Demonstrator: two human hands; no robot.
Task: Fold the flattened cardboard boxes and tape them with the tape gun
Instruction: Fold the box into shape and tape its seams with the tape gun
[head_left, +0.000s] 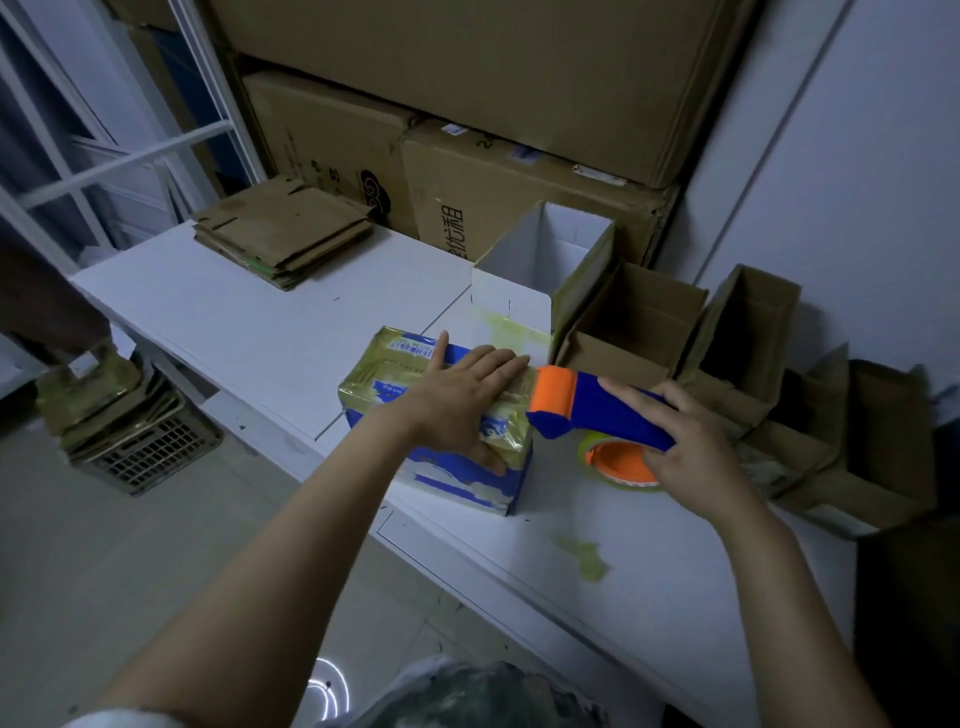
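Left hand (462, 400): laid flat, fingers straight, pressing on the top of the blue and yellow taped cardboard box (387, 366), with the thumb down the box's near side. The box stands near the front edge of the white table (234, 322).

Right hand (691, 441): fingers curled round the handle of the blue and orange plastic tape gun (597, 410). The gun's orange roller end touches the right edge of the box top, just beside the left fingertips. Its yellowish tape roll hangs below, close to the tabletop.

A crumpled yellowish tape scrap (584, 558) lies on the table nearer the person.

Behind the gun stand a white-lined open box (540, 270) and several brown open cardboard boxes (634, 322).

Far left on the table is the stack of flattened brown cardboard boxes (283, 234).

Large brown cartons (493, 78) are piled against the wall.
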